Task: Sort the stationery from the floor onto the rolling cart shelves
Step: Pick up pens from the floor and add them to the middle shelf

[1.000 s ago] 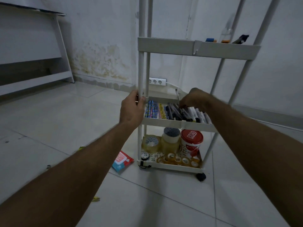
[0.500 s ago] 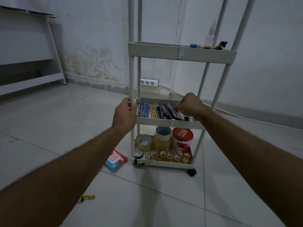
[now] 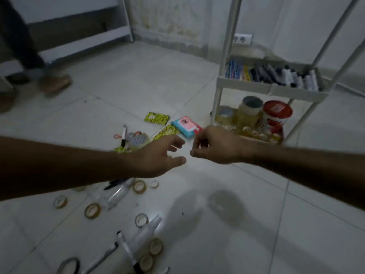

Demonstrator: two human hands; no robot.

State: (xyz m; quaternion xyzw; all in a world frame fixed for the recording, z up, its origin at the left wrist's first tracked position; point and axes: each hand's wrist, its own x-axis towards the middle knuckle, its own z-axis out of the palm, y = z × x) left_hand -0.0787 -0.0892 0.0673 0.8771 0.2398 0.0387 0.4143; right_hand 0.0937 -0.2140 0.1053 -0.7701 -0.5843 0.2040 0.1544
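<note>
The white rolling cart (image 3: pixel 270 91) stands at the right. Pens and markers (image 3: pixel 276 75) fill its middle shelf; tape rolls and a red-lidded tub (image 3: pixel 276 115) sit on the bottom one. Stationery lies scattered on the tiled floor: small tape rolls (image 3: pixel 92 211), a clear bottle (image 3: pixel 116 194), pens (image 3: pixel 126 248), a blue-and-pink packet (image 3: pixel 185 126), yellow patterned cards (image 3: pixel 157 118). My left hand (image 3: pixel 158 157) hovers over the floor with fingers relaxed and empty. My right hand (image 3: pixel 215 144) hangs beside it, fingers loosely curled, holding nothing.
A person's feet in sandals (image 3: pixel 55 82) stand at the far left near a low white shelf unit (image 3: pixel 79 40). A wall socket (image 3: pixel 242 39) sits behind the cart. Bare tiles (image 3: pixel 256 224) lie in front of the cart.
Both hands have let go of the cart and dropped toward the floor. My view has swung down and left, bringing the scattered stationery into sight.
</note>
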